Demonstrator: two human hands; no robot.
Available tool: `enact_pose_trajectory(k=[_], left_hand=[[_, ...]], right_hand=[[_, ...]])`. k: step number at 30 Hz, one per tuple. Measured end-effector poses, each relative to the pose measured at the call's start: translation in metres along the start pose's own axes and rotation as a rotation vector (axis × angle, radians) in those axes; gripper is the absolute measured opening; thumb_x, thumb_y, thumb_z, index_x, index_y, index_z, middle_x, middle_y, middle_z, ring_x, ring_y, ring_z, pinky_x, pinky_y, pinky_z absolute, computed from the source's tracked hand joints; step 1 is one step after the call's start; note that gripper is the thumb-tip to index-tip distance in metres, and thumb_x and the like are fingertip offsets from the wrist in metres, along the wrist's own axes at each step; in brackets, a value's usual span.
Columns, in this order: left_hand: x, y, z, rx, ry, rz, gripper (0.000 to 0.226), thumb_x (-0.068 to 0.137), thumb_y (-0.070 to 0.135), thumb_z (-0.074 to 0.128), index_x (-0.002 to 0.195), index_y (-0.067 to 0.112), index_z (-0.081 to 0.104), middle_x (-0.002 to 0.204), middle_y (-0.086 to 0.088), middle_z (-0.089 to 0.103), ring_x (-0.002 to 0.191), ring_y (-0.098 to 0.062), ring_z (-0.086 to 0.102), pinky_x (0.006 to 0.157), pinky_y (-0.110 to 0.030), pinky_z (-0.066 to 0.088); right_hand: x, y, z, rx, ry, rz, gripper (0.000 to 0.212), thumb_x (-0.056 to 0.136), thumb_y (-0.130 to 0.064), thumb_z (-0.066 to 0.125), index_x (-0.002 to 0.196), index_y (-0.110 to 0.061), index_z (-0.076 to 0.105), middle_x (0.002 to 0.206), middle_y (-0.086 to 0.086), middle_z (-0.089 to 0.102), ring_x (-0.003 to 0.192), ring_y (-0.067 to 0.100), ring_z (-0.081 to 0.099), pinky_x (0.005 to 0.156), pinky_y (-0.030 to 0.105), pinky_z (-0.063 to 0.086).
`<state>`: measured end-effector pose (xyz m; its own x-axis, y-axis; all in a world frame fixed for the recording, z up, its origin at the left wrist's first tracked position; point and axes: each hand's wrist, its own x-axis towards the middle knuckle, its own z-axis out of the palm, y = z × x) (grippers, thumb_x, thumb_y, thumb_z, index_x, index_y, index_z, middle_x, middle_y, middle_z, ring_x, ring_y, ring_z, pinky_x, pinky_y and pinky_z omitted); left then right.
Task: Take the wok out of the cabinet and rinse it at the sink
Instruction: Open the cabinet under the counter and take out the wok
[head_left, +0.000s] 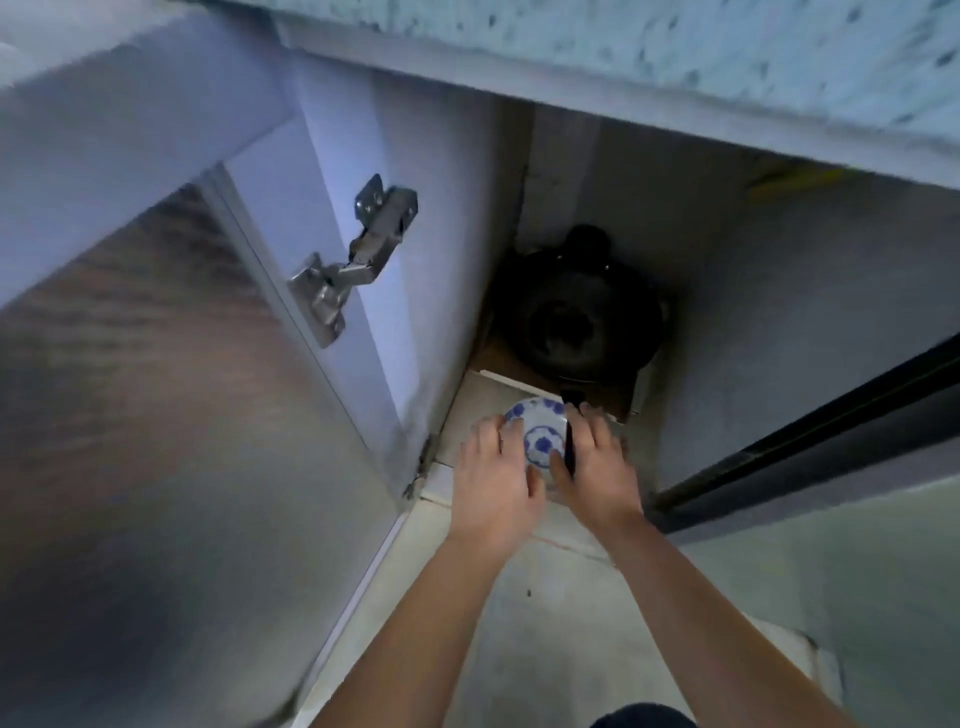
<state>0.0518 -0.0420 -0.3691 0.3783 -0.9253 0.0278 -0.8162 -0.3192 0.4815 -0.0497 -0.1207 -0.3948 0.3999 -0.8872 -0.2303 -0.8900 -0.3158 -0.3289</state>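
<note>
The wok (576, 312) sits far inside the cabinet (779, 312), not yet out. Our left grip (493, 493) clasps a bowl (540, 436); the right grip's (597, 478) hold we cannot tell. Rinsing remains.

The cabinet floor (496, 359) carries 1 black wok (576, 317), a blue-and-white bowl (540, 441) near its front.

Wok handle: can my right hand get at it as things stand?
Probably yes. The wok handle points toward the open front of the cabinet and lies right by the fingers of the right hand. The blue-and-white bowl, held by the left hand, sits beside the handle, not across it.
</note>
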Motion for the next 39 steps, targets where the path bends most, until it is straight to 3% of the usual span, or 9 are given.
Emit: enact_pose_trajectory(k=[3,8,13,18,23,27,33,39], left_hand=[[0.027,-0.018,0.037,0.03,0.085,0.04,0.047,0.07,0.016,0.067,0.115,0.002,0.059,0.114,-0.019,0.06,0.101,-0.036,0.059,0.087,-0.042,0.05],[0.064,-0.034,0.083,-0.046,0.167,-0.003,0.051,0.082,0.017,0.058,0.13,0.004,0.049,0.132,-0.017,0.05,0.125,-0.033,0.046,0.105,-0.042,0.036],[0.083,-0.036,0.122,-0.247,0.154,-0.057,0.052,0.084,0.014,0.058,0.133,0.002,0.046,0.132,-0.018,0.049,0.122,-0.032,0.046,0.102,-0.037,0.038],[0.084,-0.022,0.151,-0.511,0.013,-0.187,0.053,0.089,0.021,0.054,0.139,0.013,0.038,0.137,-0.008,0.044,0.121,-0.022,0.049,0.097,-0.029,0.041],[0.086,-0.02,0.18,-0.625,-0.102,-0.253,0.05,0.089,0.02,0.055,0.137,0.013,0.04,0.133,-0.01,0.05,0.118,-0.023,0.052,0.1,-0.034,0.044],[0.079,-0.013,0.189,-0.806,-0.211,-0.359,0.048,0.092,0.021,0.053,0.138,0.017,0.039,0.125,-0.007,0.057,0.109,-0.023,0.059,0.092,-0.032,0.05],[0.077,0.001,0.196,-0.92,-0.207,-0.366,0.043,0.093,0.016,0.051,0.135,0.022,0.043,0.129,-0.003,0.056,0.117,-0.019,0.053,0.091,-0.025,0.045],[0.081,0.005,0.203,-1.003,-0.185,-0.38,0.047,0.092,0.012,0.052,0.136,0.025,0.041,0.123,0.003,0.054,0.107,-0.01,0.049,0.091,-0.021,0.04]], right_hand=[[0.042,0.02,0.031,0.066,0.11,0.024,0.061,0.093,-0.028,0.045,0.147,-0.015,0.021,0.155,0.01,0.023,0.145,0.026,0.014,0.118,0.039,0.016],[0.087,0.04,0.068,0.109,0.29,0.08,0.059,0.091,-0.028,0.049,0.144,-0.012,0.03,0.149,0.014,0.034,0.141,0.03,0.024,0.115,0.045,0.024],[0.112,0.061,0.083,0.221,0.383,0.13,0.059,0.087,-0.028,0.054,0.141,-0.009,0.036,0.143,0.018,0.04,0.135,0.034,0.034,0.11,0.046,0.032],[0.117,0.077,0.089,0.497,0.271,0.244,0.059,0.089,-0.03,0.054,0.143,-0.015,0.033,0.14,0.017,0.042,0.128,0.031,0.042,0.103,0.037,0.038],[0.124,0.085,0.099,0.714,0.172,0.267,0.056,0.089,-0.026,0.056,0.14,-0.016,0.036,0.13,0.014,0.056,0.117,0.026,0.055,0.095,0.031,0.043],[0.122,0.085,0.105,0.936,0.089,0.283,0.051,0.089,-0.021,0.057,0.137,-0.013,0.04,0.122,0.017,0.061,0.105,0.028,0.062,0.088,0.03,0.049],[0.123,0.089,0.102,1.196,0.027,0.315,0.05,0.089,-0.012,0.057,0.136,-0.013,0.039,0.112,0.016,0.06,0.094,0.024,0.062,0.076,0.028,0.052],[0.134,0.094,0.104,1.365,-0.03,0.363,0.046,0.089,-0.01,0.059,0.132,-0.011,0.043,0.098,0.011,0.062,0.085,0.021,0.062,0.073,0.032,0.053]])
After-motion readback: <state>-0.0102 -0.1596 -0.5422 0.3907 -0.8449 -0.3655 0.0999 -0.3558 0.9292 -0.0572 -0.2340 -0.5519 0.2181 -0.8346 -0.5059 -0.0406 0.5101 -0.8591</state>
